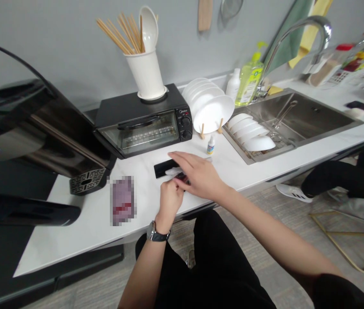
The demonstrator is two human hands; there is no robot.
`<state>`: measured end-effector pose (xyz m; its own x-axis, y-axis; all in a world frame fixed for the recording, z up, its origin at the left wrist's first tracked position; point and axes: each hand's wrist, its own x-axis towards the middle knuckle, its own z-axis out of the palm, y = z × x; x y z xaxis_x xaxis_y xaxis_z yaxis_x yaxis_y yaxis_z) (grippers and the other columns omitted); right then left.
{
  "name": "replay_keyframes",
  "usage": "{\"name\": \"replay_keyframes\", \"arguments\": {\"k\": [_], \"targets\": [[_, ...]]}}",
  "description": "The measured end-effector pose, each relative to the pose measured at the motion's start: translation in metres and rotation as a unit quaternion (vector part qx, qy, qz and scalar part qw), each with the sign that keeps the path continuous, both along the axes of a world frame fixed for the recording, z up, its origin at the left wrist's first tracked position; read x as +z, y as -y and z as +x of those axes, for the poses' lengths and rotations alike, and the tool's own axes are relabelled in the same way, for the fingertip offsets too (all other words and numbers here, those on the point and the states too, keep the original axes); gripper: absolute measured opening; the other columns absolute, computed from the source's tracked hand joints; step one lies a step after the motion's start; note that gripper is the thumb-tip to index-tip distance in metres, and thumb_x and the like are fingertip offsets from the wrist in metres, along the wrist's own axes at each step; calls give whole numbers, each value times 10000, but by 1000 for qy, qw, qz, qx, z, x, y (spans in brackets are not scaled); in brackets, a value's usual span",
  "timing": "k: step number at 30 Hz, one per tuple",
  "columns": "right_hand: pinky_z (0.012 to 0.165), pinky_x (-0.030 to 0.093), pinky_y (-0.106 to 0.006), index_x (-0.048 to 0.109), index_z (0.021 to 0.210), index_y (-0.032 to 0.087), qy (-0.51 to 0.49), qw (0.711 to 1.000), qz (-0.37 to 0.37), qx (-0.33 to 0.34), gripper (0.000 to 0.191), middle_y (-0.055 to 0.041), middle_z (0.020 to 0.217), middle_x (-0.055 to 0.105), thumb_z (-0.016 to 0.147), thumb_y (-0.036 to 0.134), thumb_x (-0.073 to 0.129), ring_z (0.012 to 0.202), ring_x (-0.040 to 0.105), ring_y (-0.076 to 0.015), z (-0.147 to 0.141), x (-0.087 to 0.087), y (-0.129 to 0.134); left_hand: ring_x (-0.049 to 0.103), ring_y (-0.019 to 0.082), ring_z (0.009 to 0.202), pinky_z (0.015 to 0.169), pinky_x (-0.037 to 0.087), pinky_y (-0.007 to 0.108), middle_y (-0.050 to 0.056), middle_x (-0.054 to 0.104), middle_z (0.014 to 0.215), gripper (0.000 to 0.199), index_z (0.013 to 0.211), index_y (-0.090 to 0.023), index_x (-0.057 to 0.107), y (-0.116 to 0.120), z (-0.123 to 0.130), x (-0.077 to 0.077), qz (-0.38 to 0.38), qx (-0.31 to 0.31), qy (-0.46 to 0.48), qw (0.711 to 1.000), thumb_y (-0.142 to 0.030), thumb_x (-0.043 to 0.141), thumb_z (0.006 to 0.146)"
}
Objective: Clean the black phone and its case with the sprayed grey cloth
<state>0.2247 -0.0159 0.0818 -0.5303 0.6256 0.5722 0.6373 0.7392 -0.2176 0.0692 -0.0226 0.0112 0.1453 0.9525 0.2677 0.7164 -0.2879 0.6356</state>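
Head view: a black strip (160, 170) lies just beyond left hand (171, 195), partly behind right hand (198, 176), both grips unclear.

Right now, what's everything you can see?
Counter: 1, white, centre
Machine: 1, dark, left
Oven: 1, black, on counter
Holder: 1, white, on oven
Chopsticks: several, tan, in holder
Ladle: 1, white, in holder
Plates: several, white, beside oven
Sink: 1, silver, right
Bowls: several, white, sink's left side
Tap: 1, silver, behind sink
Big bottles: 2, white, green, behind sink
Small bottle: 1, mostly white, before plates
Blurred item: 1, purplish, left counter
Cloths: at least 2, green, yellow, upper right
Flat strip: 1, black, before oven
Pale item: 1, whitish, by strip
Watch: 1, dark, left wrist
Left grip: 1, bare, near strip
Right grip: 1, bare, beside left
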Motion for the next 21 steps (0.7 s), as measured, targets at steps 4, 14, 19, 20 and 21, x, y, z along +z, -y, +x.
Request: {"name": "replay_keyframes", "arguments": {"k": [4,14,19,20,21], "targets": [[1011,550,-516,695,1167,101,-4,997,-28,-78,362,-172,1126,740,1011,418,617,1105,672,-330,3,-6,-1,687,225,599,576,435,302,104,718,644,298,635,-164,684,-2,-1,4,13,11,-20,1000,-70,528,871],[1246,385,-563,481,1511,134,-78,997,-20,8,649,-198,1515,582,1009,513,639,1410,558,-311,26,4,-9,638,171,553,570,396,258,38,687,607,288,680,-185,671,0,-1,9,30,4,3,1000,-156,556,942],[1259,333,-586,635,1306,146,20,1000,9,17,372,-160,1336,683,1050,406,563,1359,574,-321,13,-8,-7,622,184,547,552,379,273,52,673,603,272,625,-196,618,-4,-1,9,37,2,0,999,-96,546,867],[1269,317,-571,634,1311,154,30,999,25,36,359,-147,1346,681,1058,392,543,1363,565,-309,10,-9,-6,609,186,535,545,375,278,51,655,580,281,590,-201,589,-5,-2,8,37,-3,-4,999,-82,551,841],[1268,318,-556,630,1323,160,35,997,38,52,377,-138,1351,682,1065,415,529,1343,573,-299,8,-10,-5,590,184,515,537,370,282,44,631,550,295,559,-206,560,-5,-2,8,35,-8,-7,999,-73,557,822]]}}
